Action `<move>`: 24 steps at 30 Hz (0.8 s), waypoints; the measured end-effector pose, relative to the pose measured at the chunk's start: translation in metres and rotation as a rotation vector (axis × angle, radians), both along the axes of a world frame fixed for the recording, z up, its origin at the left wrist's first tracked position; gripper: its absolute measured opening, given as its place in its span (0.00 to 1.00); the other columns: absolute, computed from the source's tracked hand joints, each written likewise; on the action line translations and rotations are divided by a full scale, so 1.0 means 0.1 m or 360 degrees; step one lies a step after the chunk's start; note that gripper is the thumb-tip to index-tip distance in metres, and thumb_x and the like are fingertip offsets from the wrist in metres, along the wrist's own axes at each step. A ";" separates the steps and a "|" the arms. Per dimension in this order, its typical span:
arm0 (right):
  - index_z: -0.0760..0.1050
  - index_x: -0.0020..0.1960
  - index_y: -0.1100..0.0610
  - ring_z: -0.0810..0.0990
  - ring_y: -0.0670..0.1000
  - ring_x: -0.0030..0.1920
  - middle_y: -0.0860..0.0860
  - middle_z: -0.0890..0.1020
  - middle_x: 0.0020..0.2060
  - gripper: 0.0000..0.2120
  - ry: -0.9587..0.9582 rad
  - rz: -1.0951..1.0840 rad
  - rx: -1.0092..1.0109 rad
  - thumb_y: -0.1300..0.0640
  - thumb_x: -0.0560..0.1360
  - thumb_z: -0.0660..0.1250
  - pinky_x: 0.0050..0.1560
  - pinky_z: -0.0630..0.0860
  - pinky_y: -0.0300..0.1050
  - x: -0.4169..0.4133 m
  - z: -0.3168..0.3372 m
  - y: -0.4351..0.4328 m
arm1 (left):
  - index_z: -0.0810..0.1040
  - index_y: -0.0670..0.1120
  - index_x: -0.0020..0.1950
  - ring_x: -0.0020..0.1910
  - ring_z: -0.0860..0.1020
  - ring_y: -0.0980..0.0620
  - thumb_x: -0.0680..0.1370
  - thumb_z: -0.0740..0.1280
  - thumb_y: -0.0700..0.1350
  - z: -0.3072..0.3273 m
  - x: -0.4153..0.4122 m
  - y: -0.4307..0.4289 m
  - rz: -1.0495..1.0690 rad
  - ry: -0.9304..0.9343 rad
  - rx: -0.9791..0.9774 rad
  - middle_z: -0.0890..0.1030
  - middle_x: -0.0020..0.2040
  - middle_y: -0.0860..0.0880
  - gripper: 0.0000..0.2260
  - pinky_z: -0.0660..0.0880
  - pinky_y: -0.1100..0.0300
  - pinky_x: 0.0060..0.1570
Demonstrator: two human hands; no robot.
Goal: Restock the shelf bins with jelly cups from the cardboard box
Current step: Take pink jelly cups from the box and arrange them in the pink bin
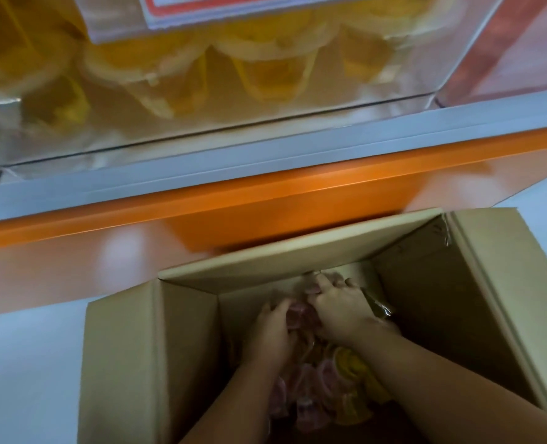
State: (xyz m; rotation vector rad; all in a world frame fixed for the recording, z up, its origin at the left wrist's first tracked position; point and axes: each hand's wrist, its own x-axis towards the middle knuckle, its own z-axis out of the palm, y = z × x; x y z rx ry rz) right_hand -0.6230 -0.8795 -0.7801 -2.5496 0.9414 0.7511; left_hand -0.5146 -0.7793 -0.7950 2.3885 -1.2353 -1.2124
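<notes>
An open cardboard box [131, 363] stands on the floor below the shelf. At its bottom lies a heap of jelly cups [323, 379], pink ones and a few yellow ones. Both my hands reach down into the box. My left hand [270, 334] curls round pink cups at the left of the heap. My right hand [341, 307] lies over pink cups at the far side, its fingers bent onto them. Above, a clear shelf bin [451, 59] holds several yellow jelly cups [272, 75].
An orange shelf edge [265, 197] with a grey strip above it runs across the middle, overhanging the box's far flap [297, 251]. A red and white label [176, 11] hangs on the bin front. Pale floor [25, 379] lies left of the box.
</notes>
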 end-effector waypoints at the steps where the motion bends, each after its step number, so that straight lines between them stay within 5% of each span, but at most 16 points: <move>1: 0.69 0.68 0.47 0.66 0.59 0.69 0.55 0.57 0.74 0.25 -0.0015 -0.0013 0.0009 0.44 0.72 0.64 0.68 0.59 0.54 0.00 0.00 0.00 | 0.71 0.57 0.65 0.61 0.73 0.48 0.75 0.66 0.45 0.02 0.01 0.01 0.0035 -0.0027 -0.0012 0.74 0.61 0.48 0.19 0.71 0.57 0.58; 8: 0.72 0.65 0.45 0.71 0.53 0.65 0.47 0.63 0.70 0.22 -0.0259 -0.0071 0.0092 0.42 0.72 0.66 0.64 0.60 0.46 -0.15 0.31 -0.07 | 0.72 0.56 0.65 0.58 0.75 0.48 0.75 0.66 0.47 0.37 0.08 -0.01 0.0173 0.0010 -0.0154 0.76 0.58 0.48 0.19 0.70 0.62 0.55; 18: 0.77 0.60 0.44 0.73 0.46 0.62 0.42 0.67 0.67 0.20 -0.0869 -0.0125 0.0024 0.41 0.70 0.70 0.61 0.71 0.41 -0.66 1.66 0.03 | 0.66 0.75 0.54 0.55 0.75 0.62 0.74 0.69 0.49 1.81 -0.02 0.16 -0.0072 0.0046 -0.0762 0.72 0.57 0.62 0.21 0.74 0.61 0.57; 22: 0.76 0.60 0.39 0.73 0.44 0.61 0.37 0.66 0.65 0.19 -0.0926 0.0004 -0.0168 0.37 0.70 0.67 0.48 0.68 0.30 -0.82 2.38 0.12 | 0.67 0.76 0.56 0.56 0.74 0.63 0.73 0.68 0.52 2.42 -0.16 0.26 -0.0162 0.0050 -0.1057 0.73 0.56 0.66 0.21 0.73 0.60 0.57; 24: 0.73 0.57 0.34 0.76 0.44 0.57 0.33 0.65 0.63 0.20 -0.1000 0.0031 -0.0308 0.31 0.67 0.64 0.46 0.72 0.35 -0.90 2.74 0.15 | 0.67 0.76 0.58 0.54 0.73 0.65 0.70 0.67 0.54 2.73 -0.21 0.27 -0.0183 -0.0005 -0.1247 0.74 0.54 0.62 0.22 0.72 0.65 0.55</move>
